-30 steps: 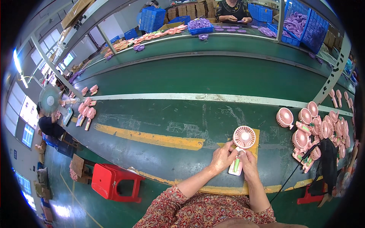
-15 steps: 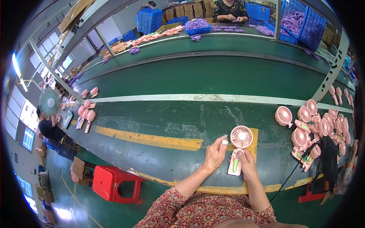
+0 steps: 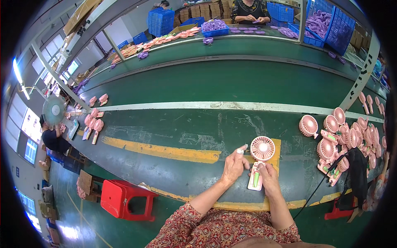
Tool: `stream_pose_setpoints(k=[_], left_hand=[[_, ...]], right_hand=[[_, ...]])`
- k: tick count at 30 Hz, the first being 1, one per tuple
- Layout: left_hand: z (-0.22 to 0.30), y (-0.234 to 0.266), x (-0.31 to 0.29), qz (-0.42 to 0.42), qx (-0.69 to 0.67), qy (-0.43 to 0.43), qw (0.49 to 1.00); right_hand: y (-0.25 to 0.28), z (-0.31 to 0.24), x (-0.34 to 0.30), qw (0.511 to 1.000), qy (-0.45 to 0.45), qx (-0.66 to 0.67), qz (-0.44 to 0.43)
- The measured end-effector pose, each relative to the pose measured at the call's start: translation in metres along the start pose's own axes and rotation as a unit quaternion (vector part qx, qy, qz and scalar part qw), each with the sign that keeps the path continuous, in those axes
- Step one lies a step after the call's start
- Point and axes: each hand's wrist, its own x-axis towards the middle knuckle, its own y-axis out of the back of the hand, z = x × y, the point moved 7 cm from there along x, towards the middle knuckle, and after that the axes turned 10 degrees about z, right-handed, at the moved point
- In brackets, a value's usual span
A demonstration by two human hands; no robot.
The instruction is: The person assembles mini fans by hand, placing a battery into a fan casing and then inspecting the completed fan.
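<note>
A pink handheld fan (image 3: pixel 262 148) is in my right hand (image 3: pixel 270 180), its round grille pointing away from me. My right fingers and thumb close around its handle, which lies low over the table's near edge. The handle is open on the upper side, and a green cylinder, like a battery cell, (image 3: pixel 256 179) shows in it. Just left of the fan is my left hand (image 3: pixel 234 167), with white wrapping on its thumb. Its fingers are apart and nothing shows in them.
Many pink fans (image 3: pixel 351 138) are heaped on the right, beside a dark cloth (image 3: pixel 356 173) and a black cord. A smaller group of fans (image 3: pixel 94 122) lies left. A red stool (image 3: pixel 120 199) stands below. Across the belt (image 3: pixel 206 80), a person handles purple parts near a blue crate (image 3: pixel 215 32).
My left thumb and fingers have spread apart, and the hand has shifted slightly left. My right hand and the fan stay put. Purple parts on the far belt have moved left.
</note>
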Motion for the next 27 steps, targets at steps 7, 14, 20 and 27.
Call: stream_pose_setpoints(k=[7, 14, 20, 27], left_hand=[[0.001, 0.005, 0.001, 0.005, 0.004, -0.033, 0.999], [0.003, 0.009, 0.000, 0.038, 0.008, -0.064, 0.997], [-0.001, 0.012, 0.000, 0.055, 0.025, -0.115, 0.992], [0.000, 0.011, 0.002, 0.051, 0.021, -0.113, 0.992]], right_hand=[[-0.002, -0.001, -0.002, 1.000, -0.005, 0.005, 0.001], [-0.003, -0.001, -0.002, 1.000, -0.011, 0.011, -0.002], [-0.003, -0.002, -0.003, 1.000, -0.007, 0.013, 0.001], [-0.005, -0.002, -0.002, 1.000, -0.009, 0.009, -0.001]])
